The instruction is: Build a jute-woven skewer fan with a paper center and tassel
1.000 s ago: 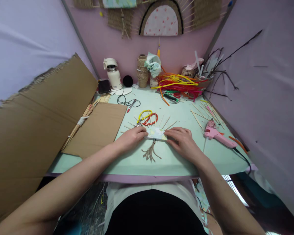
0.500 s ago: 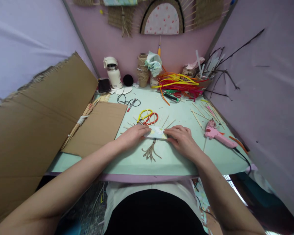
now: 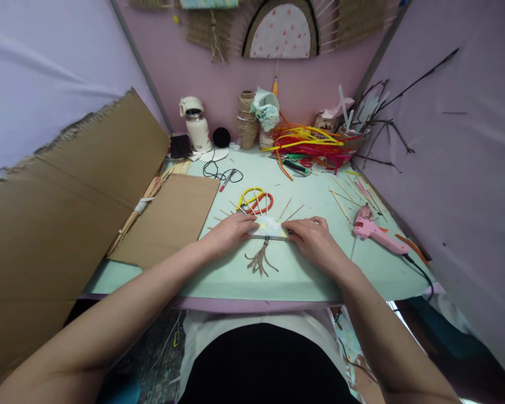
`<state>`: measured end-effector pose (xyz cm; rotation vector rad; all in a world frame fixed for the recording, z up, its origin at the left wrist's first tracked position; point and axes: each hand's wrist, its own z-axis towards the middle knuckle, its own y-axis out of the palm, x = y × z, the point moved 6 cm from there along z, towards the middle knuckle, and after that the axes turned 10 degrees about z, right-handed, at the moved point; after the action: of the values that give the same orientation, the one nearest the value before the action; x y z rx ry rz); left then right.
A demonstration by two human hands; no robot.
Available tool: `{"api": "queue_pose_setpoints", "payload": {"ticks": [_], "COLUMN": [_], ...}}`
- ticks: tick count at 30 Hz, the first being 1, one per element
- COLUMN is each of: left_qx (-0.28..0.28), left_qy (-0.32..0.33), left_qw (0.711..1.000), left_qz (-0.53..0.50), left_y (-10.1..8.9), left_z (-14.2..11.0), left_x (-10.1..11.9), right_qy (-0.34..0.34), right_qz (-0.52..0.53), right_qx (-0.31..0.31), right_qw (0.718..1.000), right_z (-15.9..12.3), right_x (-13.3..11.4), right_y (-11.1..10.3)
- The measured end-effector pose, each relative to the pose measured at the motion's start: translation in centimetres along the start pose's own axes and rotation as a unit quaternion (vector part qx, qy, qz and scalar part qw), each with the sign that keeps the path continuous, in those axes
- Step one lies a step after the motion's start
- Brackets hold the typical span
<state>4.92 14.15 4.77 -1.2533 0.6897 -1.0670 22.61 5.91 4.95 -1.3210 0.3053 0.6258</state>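
The patterned panel point(image 3: 271, 225) lies between the hands point(image 3: 231, 232), which grip its opposite ends

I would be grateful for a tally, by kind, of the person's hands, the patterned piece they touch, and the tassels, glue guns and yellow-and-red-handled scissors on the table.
Left hand and right hand: 2
Patterned piece: 1
Tassel: 1
Pink glue gun: 1
Scissors: 1
Total: 6

A pale green desk point(image 3: 227, 283) stands before a pink back wall point(image 3: 227, 84), flanked by lilac side walls point(image 3: 467, 168), above a dark floor point(image 3: 157, 356).
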Motion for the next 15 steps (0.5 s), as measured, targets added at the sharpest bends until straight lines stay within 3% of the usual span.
{"api": "queue_pose_setpoints", "payload": {"ticks": [10,15], "left_qx": [-0.004,-0.064], "left_qy": [0.017,0.020], "left_qw": [0.999,0.995], "left_qz": [0.046,0.080], "left_y": [0.0,-0.9], "left_z": [-0.3,-0.1], "left_x": [0.4,1.4], "right_qy": [0.005,0.011], "right_qz": [-0.011,-0.023], "right_qx": [-0.006,-0.013], "right_qw": [1.000,1.000], "right_z": [0.0,0.0], "right_x": [-0.2,-0.2], "right_y": [-0.1,-0.1]}}
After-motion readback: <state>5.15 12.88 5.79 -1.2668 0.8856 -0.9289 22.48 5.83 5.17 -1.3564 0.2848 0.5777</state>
